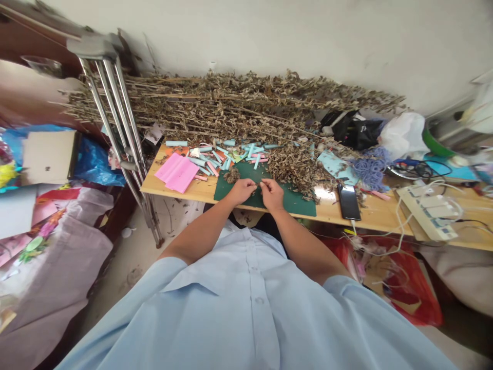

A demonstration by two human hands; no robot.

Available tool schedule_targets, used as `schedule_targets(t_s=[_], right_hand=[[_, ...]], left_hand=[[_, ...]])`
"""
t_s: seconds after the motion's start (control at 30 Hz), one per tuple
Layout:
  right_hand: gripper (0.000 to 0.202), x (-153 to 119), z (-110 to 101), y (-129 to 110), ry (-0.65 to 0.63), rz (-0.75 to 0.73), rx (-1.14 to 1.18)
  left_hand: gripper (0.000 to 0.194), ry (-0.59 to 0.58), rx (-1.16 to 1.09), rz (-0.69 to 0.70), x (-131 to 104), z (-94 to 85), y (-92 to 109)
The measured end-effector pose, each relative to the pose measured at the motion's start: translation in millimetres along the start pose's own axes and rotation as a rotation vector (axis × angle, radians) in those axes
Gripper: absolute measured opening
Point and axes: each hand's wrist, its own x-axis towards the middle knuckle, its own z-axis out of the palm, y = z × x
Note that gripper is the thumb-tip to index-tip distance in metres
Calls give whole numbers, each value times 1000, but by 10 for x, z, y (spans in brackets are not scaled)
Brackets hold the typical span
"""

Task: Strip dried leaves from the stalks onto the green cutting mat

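Observation:
My left hand (242,191) and my right hand (271,193) meet above the front part of a green mat (300,204). Fingers of both hands are pinched around a small bit of dried leaf (258,186) between them. A small clump of crumbled leaf (231,176) lies just beyond my left hand. Beyond my right hand is a larger pile of dried leaves (295,167). Blue and pink paper rolls (213,159) are scattered at the mat's back left, beside pink paper sheets (177,172).
Long dried stalks (231,103) lie along the wall. A metal crutch (119,108) leans at the left table end. To the right are a phone (348,201) with a cable, a blue paper (337,165), purple yarn (372,167) and a power strip (427,210).

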Motion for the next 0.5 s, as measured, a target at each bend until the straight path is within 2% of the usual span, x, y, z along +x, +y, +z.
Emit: schedule_targets(t_s=[0.13, 0.33, 0.5], right_hand=[[37, -15, -5, -7, -76, -12, 56], [32, -28, 7, 43, -38, -100, -16], [34, -23, 19, 51, -26, -9, 4]], left_hand=[[18, -11, 13, -12, -6, -2, 40], [15, 2, 120, 6, -18, -5, 119], [19, -6, 67, -1, -14, -2, 67]])
